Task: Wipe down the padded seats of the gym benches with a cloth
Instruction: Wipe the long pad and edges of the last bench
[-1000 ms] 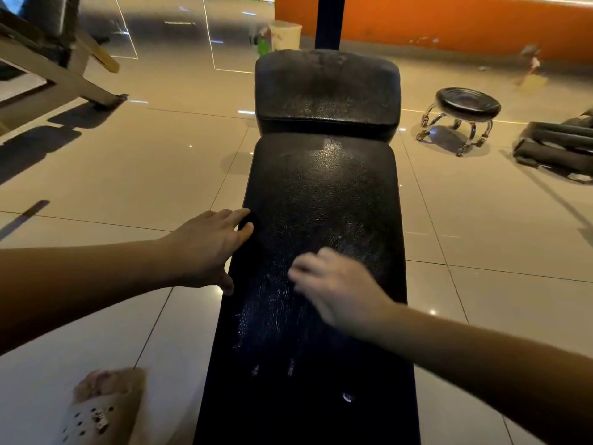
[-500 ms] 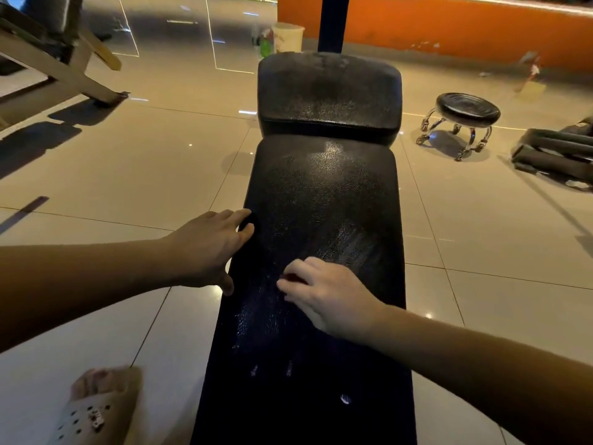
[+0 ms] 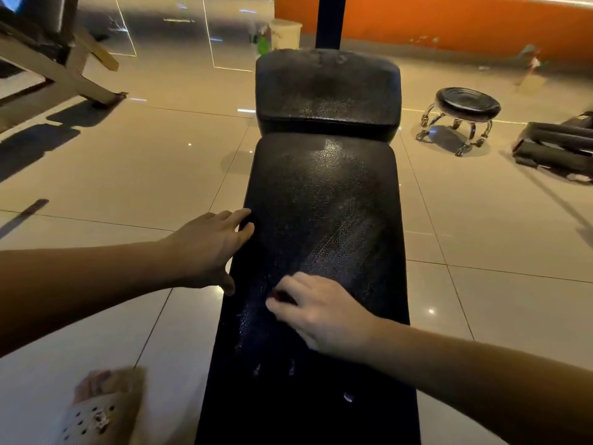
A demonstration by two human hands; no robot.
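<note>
view: head, looking down along a black bench
seat (image 3: 321, 203): long black padding running from 6 o'clock up to the centre of the frame; glossy streaks across its middle, a few bright droplets towards 6 o'clock
pad (image 3: 327, 91): shorter black cushion at 12 o'clock, just beyond the seat's far end
left hand (image 3: 208, 248): at the seat's 9 o'clock edge, fingers straight and released, lying on the padding, thumb down along the side; grasping nothing
right hand (image 3: 321, 313): on the seat at 5 o'clock of the left hand, slightly blurred, fingers curled down and grasping the cloth (image 3: 279, 295) against the padding
cloth: only a dark red scrap shows under the right fingers, on the seat's near half; the rest is hidden
foot (image 3: 96, 412): in a pale holed sandal at 7 o'clock, on the floor left of the bench
floor (image 3: 128, 175): glossy beige tiles
stool (image 3: 465, 107): round, black, chrome legs, at 2 o'clock, well apart from the bench
wall (image 3: 449, 20): orange, at 1 o'clock
bucket (image 3: 285, 32): pale, at 12 o'clock behind the pad, a green bottle (image 3: 263, 44) just beside it
</note>
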